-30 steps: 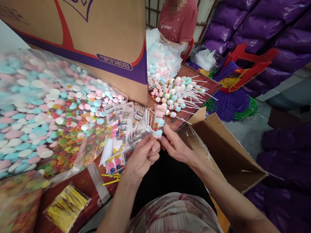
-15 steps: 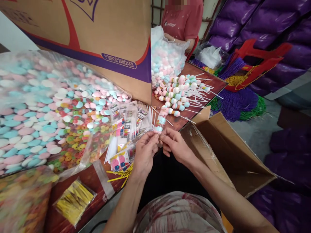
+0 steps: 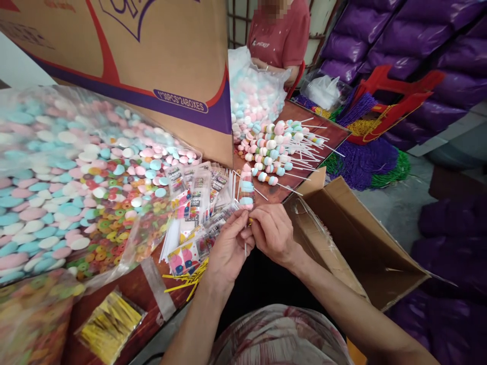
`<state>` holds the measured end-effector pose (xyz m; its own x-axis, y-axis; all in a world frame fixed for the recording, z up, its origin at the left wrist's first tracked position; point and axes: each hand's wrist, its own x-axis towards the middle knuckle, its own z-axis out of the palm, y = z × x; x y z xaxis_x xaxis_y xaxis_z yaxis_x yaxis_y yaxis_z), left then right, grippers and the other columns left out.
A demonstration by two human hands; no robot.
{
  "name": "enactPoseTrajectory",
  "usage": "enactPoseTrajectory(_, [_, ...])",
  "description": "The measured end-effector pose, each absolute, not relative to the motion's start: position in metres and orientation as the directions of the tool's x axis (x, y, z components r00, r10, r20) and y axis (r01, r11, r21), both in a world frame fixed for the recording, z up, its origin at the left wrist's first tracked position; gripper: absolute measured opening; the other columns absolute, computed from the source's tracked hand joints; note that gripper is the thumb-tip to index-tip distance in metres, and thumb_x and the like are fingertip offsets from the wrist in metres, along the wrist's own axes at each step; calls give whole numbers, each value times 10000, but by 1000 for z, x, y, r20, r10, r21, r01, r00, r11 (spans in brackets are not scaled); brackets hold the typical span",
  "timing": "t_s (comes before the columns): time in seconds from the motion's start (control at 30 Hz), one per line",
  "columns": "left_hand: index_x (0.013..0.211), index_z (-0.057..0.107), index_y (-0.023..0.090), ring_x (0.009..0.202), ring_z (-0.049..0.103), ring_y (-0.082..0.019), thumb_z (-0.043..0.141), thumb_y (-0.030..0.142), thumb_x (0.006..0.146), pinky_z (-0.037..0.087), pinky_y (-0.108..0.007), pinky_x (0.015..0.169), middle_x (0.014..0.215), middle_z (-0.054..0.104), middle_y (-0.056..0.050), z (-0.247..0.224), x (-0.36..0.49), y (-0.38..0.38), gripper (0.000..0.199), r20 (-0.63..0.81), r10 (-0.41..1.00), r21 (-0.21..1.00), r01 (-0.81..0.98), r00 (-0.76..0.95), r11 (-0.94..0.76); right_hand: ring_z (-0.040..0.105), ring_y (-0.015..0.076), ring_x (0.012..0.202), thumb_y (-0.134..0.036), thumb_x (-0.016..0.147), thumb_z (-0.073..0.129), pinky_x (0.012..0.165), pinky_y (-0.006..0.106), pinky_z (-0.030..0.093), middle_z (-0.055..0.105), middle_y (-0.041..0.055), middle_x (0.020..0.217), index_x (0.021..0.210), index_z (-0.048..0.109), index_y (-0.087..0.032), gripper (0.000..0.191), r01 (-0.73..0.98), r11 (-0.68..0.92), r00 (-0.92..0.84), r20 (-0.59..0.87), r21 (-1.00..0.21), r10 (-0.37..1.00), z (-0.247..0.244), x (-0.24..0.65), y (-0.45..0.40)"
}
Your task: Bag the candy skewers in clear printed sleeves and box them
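Observation:
A marshmallow skewer stands upright in a clear printed wrapper, its pink, white and blue pieces above my fingers. My left hand is closed around its lower end, and the white stick pokes out below. My right hand is closed in a pinch at the wrapper's neck, its fingers touching the left fingertips. A small yellow bit of twist tie shows between the right fingertips; the rest is hidden. Printed wrappers and loose yellow twist ties lie left of my left hand.
Finished skewers are piled beyond my hands. Bags of marshmallows and gummy rings cover the left side, below a large carton. An open cardboard box stands at right. Another person sits across the table.
My right hand has rolled inward, its back now turned up over the wrapper's neck. The stick's lower end now shows beneath my hands. The whole view has shifted slightly.

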<state>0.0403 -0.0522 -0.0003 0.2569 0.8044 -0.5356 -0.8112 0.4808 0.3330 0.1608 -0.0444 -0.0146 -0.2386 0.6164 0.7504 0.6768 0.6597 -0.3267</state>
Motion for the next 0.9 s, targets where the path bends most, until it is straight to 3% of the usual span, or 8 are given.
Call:
enactPoseTrajectory(0.13, [945,697,161,763,656,-116,734,306,823,541,-227,719,874,699,-20,1,46,-48,193,-432,852,439,-756,296,485,517,166,696,-128,947,453,658,313,412,586,32,750,832,515,-207,153,647,493,-86,587,-582,805,-9,153,-52])
enactPoseTrajectory(0.23, [906,721,184,943,653,-199,574,553,889,522,-319,864,953,709,-62,6,41,-45,397,-343,907,626,-661,244,415,518,154,710,-179,953,449,655,288,420,566,15,765,822,515,-211,150,492,402,-54,433,-773,900,-4,156,-58])
enactPoseTrajectory(0.3, [805,734,196,1011,626,-223,523,618,886,485,-336,926,984,707,-72,9,38,-47,479,-269,945,745,-581,185,326,523,139,688,-225,963,456,639,270,431,562,-1,762,822,520,-213,156,342,304,0,324,-889,946,0,164,-59])
enactPoseTrajectory(0.37, [697,731,198,1055,595,-233,515,617,890,424,-341,999,986,705,-77,8,38,-52,509,-216,962,844,-463,169,270,533,131,675,-276,971,477,632,261,444,570,-11,759,835,534,-215,159,237,219,68,241,-946,968,4,173,-60])
enactPoseTrajectory(0.47, [677,747,212,1057,579,-238,504,582,912,355,-366,1051,952,711,-70,3,48,-59,501,-193,970,940,-257,149,226,562,141,719,-304,958,529,673,272,464,598,0,786,847,582,-213,152,264,205,128,245,-942,961,4,183,-64])
enactPoseTrajectory(0.6, [821,779,201,1034,580,-238,632,552,842,398,-363,968,974,714,-72,1,67,-65,381,-251,954,920,-266,162,287,571,143,733,-254,921,597,680,272,457,626,1,806,878,660,-215,86,293,245,198,309,-924,930,1,189,-76])
enactPoseTrajectory(0.73, [786,779,168,917,587,-224,644,659,772,420,-346,845,856,710,-83,6,84,-72,509,-390,870,799,-359,302,483,546,134,677,-234,889,645,605,263,414,619,-5,774,848,694,-219,66,314,222,281,314,-923,907,0,198,-94])
enactPoseTrajectory(0.9, [742,781,174,795,571,-173,839,468,620,419,-312,786,791,699,-64,4,106,-81,324,-438,814,616,-532,382,581,574,154,725,-246,853,696,673,294,450,636,2,797,872,721,-241,32,286,190,361,289,-939,887,-7,218,-114])
